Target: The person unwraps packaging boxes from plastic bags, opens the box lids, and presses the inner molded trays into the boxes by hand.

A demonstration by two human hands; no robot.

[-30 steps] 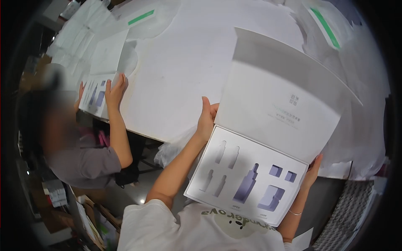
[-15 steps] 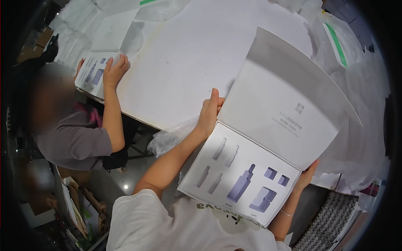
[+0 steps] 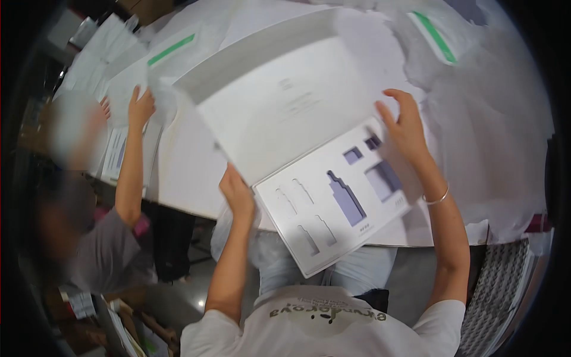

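Note:
A white gift box [image 3: 321, 199] is open in front of me, tilted over the table's near edge. Its insert has several bottle-shaped slots and square recesses, with lilac showing in some. Printed faintly inside, the raised lid [image 3: 267, 128] leans back from the hinge side. My left hand [image 3: 239, 195] grips the left corner by the hinge; its fingertips are partly hidden. Over the box's right end is my right hand [image 3: 409, 128], fingers apart and thumb spread, holding nothing that I can see.
To the left, another person's hand [image 3: 141, 108] is at a similar open white box [image 3: 114, 157]. Clear plastic bags [image 3: 488, 131] cover the table's right side, some with green strips. Cardboard pieces [image 3: 128, 327] stand low on the left.
The box has moved left and up over the table edge and turned counterclockwise. My right hand has come off its lower right edge to above the right end. The co-worker's hand has lifted.

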